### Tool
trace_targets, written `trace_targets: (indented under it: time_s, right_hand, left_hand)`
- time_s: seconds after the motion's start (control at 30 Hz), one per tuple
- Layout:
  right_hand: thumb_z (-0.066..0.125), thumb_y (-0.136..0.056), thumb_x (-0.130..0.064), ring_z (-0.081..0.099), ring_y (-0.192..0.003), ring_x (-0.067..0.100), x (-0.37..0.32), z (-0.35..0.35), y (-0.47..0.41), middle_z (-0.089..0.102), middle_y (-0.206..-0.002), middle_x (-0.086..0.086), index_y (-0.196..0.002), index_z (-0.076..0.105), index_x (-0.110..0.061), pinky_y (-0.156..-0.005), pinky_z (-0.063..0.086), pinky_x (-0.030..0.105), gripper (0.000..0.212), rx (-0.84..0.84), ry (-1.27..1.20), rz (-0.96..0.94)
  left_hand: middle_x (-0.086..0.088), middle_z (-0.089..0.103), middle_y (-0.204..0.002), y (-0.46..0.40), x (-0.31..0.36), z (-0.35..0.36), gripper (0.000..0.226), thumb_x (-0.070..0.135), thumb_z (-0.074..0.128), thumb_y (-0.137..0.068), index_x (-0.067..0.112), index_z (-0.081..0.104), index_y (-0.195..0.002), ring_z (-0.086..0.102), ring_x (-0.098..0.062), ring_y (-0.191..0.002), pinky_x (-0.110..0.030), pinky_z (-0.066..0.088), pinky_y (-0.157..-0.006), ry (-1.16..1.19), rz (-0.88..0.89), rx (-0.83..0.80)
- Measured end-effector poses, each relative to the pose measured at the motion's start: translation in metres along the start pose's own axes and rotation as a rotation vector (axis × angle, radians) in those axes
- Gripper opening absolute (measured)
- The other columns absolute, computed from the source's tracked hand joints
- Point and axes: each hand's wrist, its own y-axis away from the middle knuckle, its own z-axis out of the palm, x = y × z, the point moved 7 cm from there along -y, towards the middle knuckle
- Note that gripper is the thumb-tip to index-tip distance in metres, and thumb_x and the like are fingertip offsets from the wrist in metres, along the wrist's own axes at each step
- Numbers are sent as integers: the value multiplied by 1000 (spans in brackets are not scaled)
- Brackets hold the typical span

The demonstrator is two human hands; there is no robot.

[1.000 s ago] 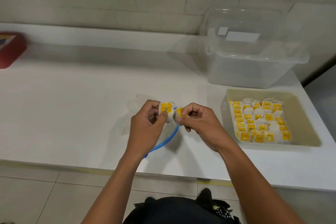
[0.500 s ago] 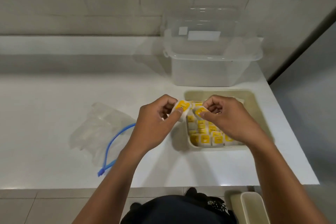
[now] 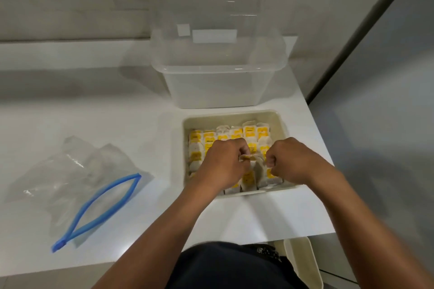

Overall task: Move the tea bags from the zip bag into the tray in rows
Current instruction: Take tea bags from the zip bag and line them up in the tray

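Observation:
A beige tray [image 3: 234, 115] on the white counter holds several rows of white tea bags with yellow tags [image 3: 250, 131]. Both of my hands are down inside the tray over its near rows. My left hand [image 3: 223, 164] pinches a tea bag [image 3: 254, 166] between thumb and fingers. My right hand [image 3: 293, 162] is curled and grips another tea bag [image 3: 273, 177] at its lower edge. The clear zip bag [image 3: 70, 178] with a blue zip strip lies flat on the counter to the left, its mouth gaping; I see no tea bags in it.
A clear plastic storage box [image 3: 218, 77] with its lid leaning behind it stands just beyond the tray. The counter's right edge [image 3: 321, 148] runs close beside the tray. A beige bin [image 3: 303, 263] stands on the floor below the counter's front edge.
Both hands carried their tea bags from above the zip bag rightward and lowered them into the tray's near rows. The view swung right and down, so the zip bag is left behind.

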Motion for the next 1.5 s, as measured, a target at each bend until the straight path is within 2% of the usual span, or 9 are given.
trace_targets:
  time_s: [0.3,0.47,0.6,0.7,0.83,1.03,1.2,1.33,1.5]
  right_hand:
    - [59,-87,-5,48,-62,18,-13,4,-13,43,-71,0,-81,61,-10,-58,40,28,8,-132,229,-30]
    - [60,-90,-5,56,-85,28,-8,11,-20,37,-70,2,-113,61,-4,-71,39,30,24,-173,148,63]
    - [55,-91,-4,59,-95,30,-5,13,-25,35,-72,1,-108,59,-8,-74,38,30,18,-168,105,80]
    - [52,-95,-9,53,-86,26,-5,12,-31,52,-86,2,-105,61,-10,-72,40,31,14,-117,95,94]
    - [53,-94,-10,63,-105,28,-8,10,-36,63,-115,9,-114,65,-7,-74,45,31,24,-97,130,88]
    - [51,-93,-1,62,-109,30,-11,8,-38,61,-118,12,-117,63,-2,-78,47,33,27,-128,152,59]
    - [58,-90,-1,54,-85,27,-11,10,-43,46,-78,5,-89,63,-3,-78,47,32,6,-203,164,71]
    - [58,-94,-4,60,-94,27,-10,4,-36,50,-77,6,-77,57,-10,-87,50,34,17,-219,155,88]
    - [59,-90,0,57,-86,27,-12,0,-30,42,-70,4,-62,40,-10,-81,49,32,36,-244,210,74]
  left_hand:
    - [0,58,-87,-26,6,40,7,17,64,-84,20,58,-87,55,-21,-80,-27,36,-53,-303,-70,-306]
    - [0,56,-81,-28,-1,58,6,19,61,-87,19,56,-85,55,-20,-73,-26,36,-51,-414,-89,-466]
    - [1,50,-75,-32,6,57,20,15,61,-89,22,47,-76,48,-14,-62,-24,32,-47,-467,-48,-504]
    - [0,50,-72,-37,8,61,21,18,63,-90,18,48,-74,46,-12,-58,-24,32,-45,-498,-59,-501]
    - [-3,54,-79,-40,6,63,16,17,65,-89,18,51,-82,43,-12,-56,-24,33,-45,-482,-111,-440]
    - [-11,64,-113,-39,7,58,21,5,63,-86,10,64,-106,61,-25,-98,-29,46,-70,-463,-111,-349]
    - [-8,66,-100,-38,4,60,7,20,70,-85,18,64,-89,58,-23,-81,-28,43,-62,-401,-121,-344]
    - [3,56,-68,-36,-1,65,39,45,78,-77,23,51,-58,55,-18,-71,-26,38,-55,-343,-133,-399]
    - [-3,58,-82,-36,-2,64,21,34,74,-83,18,60,-77,51,-18,-72,-28,39,-58,-440,-135,-320]
